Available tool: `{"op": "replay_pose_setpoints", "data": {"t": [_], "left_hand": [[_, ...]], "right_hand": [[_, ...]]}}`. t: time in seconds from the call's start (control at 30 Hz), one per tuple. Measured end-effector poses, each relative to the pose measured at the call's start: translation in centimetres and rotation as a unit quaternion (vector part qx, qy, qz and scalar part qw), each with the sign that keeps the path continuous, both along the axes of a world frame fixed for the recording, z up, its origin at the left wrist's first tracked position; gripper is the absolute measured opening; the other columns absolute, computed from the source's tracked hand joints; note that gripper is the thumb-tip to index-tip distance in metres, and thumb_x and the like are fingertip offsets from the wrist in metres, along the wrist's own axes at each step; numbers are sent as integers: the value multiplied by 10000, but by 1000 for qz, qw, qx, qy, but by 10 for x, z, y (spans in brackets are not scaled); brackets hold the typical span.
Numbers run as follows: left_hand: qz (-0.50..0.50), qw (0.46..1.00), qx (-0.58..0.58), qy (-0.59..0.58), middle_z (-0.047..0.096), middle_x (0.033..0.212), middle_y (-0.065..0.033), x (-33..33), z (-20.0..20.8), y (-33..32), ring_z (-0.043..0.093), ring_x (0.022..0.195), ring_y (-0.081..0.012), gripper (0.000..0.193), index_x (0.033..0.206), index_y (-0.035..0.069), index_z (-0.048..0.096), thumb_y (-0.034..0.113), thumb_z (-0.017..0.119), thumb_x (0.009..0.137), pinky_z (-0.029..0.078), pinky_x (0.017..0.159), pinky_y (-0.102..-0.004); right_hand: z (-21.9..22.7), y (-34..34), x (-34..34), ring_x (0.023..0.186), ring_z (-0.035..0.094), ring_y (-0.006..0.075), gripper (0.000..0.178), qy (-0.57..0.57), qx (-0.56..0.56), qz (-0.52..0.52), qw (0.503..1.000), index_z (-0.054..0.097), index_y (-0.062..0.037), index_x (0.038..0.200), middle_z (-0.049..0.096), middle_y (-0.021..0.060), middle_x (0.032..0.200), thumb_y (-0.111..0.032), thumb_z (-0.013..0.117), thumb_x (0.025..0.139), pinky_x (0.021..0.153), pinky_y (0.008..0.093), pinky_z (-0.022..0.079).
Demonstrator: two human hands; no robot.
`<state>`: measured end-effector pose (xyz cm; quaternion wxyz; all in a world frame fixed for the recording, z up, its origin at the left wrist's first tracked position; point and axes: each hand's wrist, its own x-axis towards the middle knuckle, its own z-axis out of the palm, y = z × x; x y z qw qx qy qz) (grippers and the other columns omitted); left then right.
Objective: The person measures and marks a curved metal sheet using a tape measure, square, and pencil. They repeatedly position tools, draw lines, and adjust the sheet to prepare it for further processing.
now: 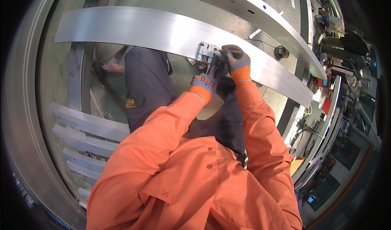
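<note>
A wide silver metal bar (154, 28) runs across in front of me, sloping down to the right. On its near edge sits a small boxy metal fitting (207, 49). My left hand (208, 76), in a grey and orange glove with dark fingers, reaches up to the fitting's near side, its fingers closed at its lower right edge. Beside it, my right hand (238, 63), gloved alike, is closed with bent fingers at the fitting's right end. Something thin shows by its fingertips, too small to name. The fingers partly hide the fitting's right side.
Another metal beam (260, 12) with holes lies beyond the bar. Several shorter metal bars (89, 138) are stacked at left. A dark round cup-like object (281, 52) stands past the bar. At right, a cluttered bench (313, 128) holds cables and tools. My knees are under the bar.
</note>
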<state>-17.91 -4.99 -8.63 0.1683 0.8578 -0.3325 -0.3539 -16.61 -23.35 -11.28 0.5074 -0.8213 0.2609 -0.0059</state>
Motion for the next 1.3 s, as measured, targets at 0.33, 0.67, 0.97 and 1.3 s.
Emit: {"op": "replay_pose_setpoints", "data": {"t": [0.33,0.67,0.97,1.3], "left_hand": [[71,994,54,67,425,1635,-189,-3,-13,-6,742,1043,-399,751,1656,203,329,105,571,952,613,875,-514],[-2,1000,23,-18,355,1676,-169,-4,9,-2,734,1083,-381,772,1670,152,313,98,579,948,617,870,-516],[-10,1000,24,-17,344,1690,-173,-3,0,-3,728,1140,-372,828,1699,152,216,111,576,955,605,913,-516],[-47,998,50,16,632,1451,-142,3,2,-3,736,1120,-364,691,1645,144,350,127,564,988,609,912,-489]], "right_hand": [[14,26,4,900,746,158,246,0,-100,67,993,782,-5,1130,809,133,1014,-188,780,965,815,299,589],[55,21,50,933,764,338,335,198,-221,139,945,817,-52,1064,795,190,991,-337,732,910,861,386,596],[105,64,66,1127,722,331,321,296,-392,304,816,760,-116,1159,767,160,1169,-313,568,994,974,435,560],[78,53,25,1138,673,316,325,149,-447,318,823,735,-185,1220,737,104,1177,-298,714,916,1059,436,487]]}}
